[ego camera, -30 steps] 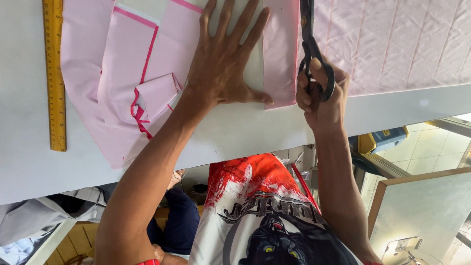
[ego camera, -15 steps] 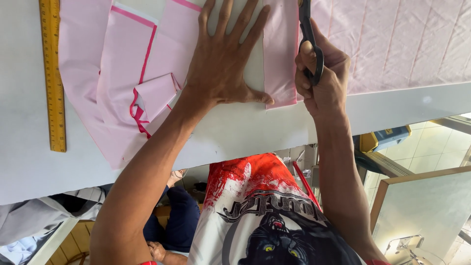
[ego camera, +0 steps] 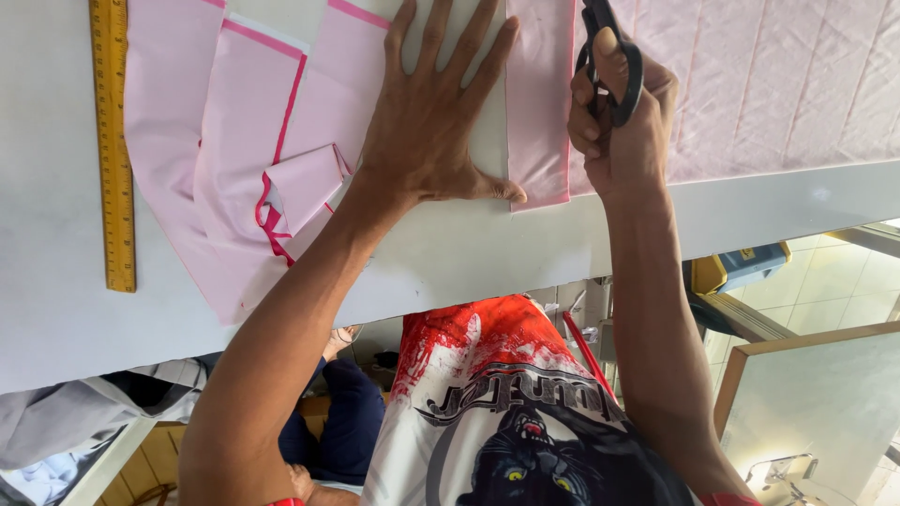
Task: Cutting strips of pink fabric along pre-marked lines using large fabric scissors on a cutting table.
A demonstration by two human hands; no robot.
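Pressing my spread left hand (ego camera: 433,131) on pink cloth (ego camera: 539,103), my right hand (ego camera: 623,117) grips scissors (ego camera: 609,56), blades seemingly hidden.

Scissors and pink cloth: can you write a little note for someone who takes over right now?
Left hand: flat, fingers spread, pressing the pink fabric onto the white table.
Right hand: fingers through the black scissors, held at the fabric's cut line.
Cut pink pieces with red edging lie to the left, beside a yellow ruler.
Done: a narrow strip is partly cut free at the table edge.
Left: the cut's far end is out of view.
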